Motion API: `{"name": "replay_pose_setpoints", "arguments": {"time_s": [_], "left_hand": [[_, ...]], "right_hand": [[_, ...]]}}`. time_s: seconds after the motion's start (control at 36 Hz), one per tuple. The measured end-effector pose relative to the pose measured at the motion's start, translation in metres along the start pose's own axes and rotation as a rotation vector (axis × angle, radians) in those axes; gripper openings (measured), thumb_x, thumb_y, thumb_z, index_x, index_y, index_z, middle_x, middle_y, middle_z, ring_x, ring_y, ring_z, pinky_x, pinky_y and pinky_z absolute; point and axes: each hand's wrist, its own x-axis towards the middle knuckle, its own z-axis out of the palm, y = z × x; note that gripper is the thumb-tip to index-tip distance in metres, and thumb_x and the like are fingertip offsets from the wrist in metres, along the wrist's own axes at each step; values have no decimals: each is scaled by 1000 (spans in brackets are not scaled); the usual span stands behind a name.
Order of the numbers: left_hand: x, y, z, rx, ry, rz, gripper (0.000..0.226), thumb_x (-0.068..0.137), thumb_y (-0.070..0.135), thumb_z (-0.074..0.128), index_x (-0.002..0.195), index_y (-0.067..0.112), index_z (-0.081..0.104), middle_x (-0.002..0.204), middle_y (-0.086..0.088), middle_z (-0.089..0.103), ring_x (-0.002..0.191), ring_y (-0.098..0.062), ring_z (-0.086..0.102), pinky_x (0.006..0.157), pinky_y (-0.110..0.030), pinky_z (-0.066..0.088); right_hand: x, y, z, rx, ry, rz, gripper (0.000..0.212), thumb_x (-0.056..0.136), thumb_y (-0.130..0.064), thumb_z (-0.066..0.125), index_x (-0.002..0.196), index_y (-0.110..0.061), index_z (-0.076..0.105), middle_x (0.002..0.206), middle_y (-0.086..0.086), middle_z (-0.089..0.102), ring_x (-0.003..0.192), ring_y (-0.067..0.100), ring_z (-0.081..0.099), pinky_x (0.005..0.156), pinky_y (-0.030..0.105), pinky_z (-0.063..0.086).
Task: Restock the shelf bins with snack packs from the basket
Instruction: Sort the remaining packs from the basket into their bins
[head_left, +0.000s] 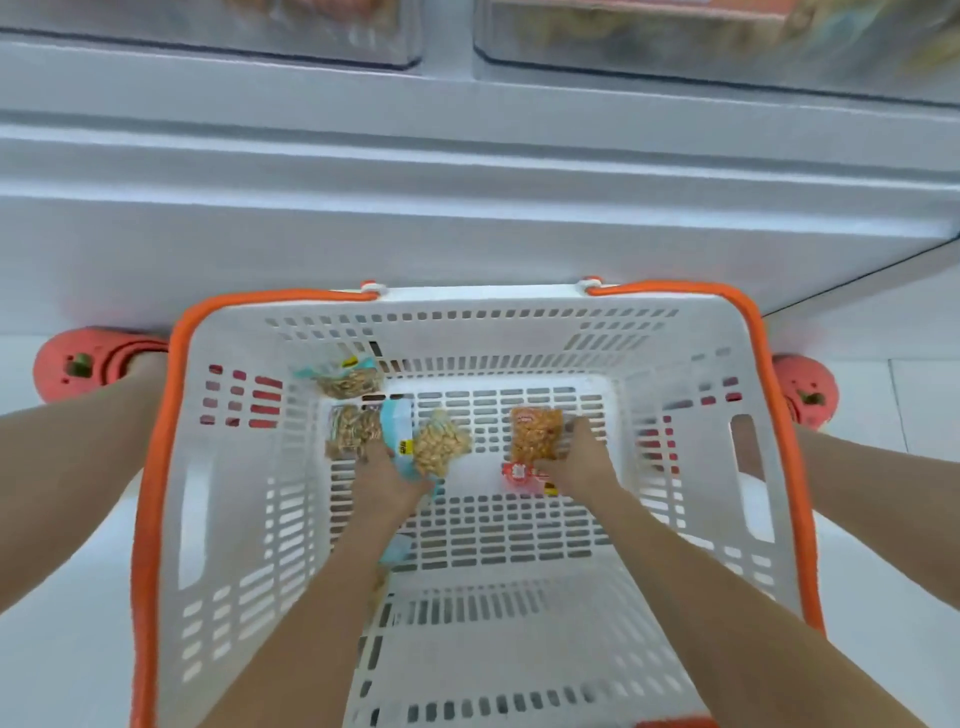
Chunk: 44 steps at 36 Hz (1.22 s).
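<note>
A white basket with an orange rim stands on the floor below me, and both my hands reach into it. My left hand grips nut packs with blue headers; a further one lies to its left and another farther back. My right hand closes on an orange snack pack with a red header on the basket floor. Clear shelf bins holding blurred packs run along the top edge.
The white shelf front rises directly behind the basket. My feet in red clogs, one at the left and one at the right, stand either side of the basket on a white tiled floor.
</note>
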Motion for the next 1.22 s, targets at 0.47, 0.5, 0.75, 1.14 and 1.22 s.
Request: {"name": "replay_pose_setpoints", "arguments": {"time_s": [0.47,0.5,0.75,1.14,1.22], "left_hand": [[-42,78,-54,248,-260,775,98,71,-3,75,150,26,24,151,-2,26,136,-21,33,101,-26,37],[-46,82,-61,259,-288,801,100,68,0,79,149,23,25,152,-3,27,137,-20,33,107,-26,33],[-134,133,-165,13,-97,1039,27,82,8,73,99,29,67,101,3,70,93,-9,64,87,-29,52],[-235,131,-290,-327,129,1127,15,74,37,63,82,25,65,68,7,61,60,-9,58,56,-21,48],[-233,135,-303,-437,290,1144,10,84,29,66,91,22,64,73,8,62,67,-9,61,57,-28,49]], "right_hand": [[-70,-74,-59,873,-525,111,47,93,9,47,128,-20,34,63,3,37,34,6,33,42,22,46],[-79,-81,-68,956,-569,124,32,93,8,46,115,-15,40,67,4,37,33,6,33,41,21,47],[-172,-142,-123,930,-764,-137,9,95,-10,48,91,-5,54,66,11,54,37,9,40,47,23,51],[-289,-266,-153,134,10,-1221,10,86,-25,70,92,-33,68,63,-13,62,55,3,49,50,27,45],[-298,-287,-162,237,135,-1268,14,84,-13,72,86,-27,69,70,-4,68,59,6,58,50,19,49]]}}
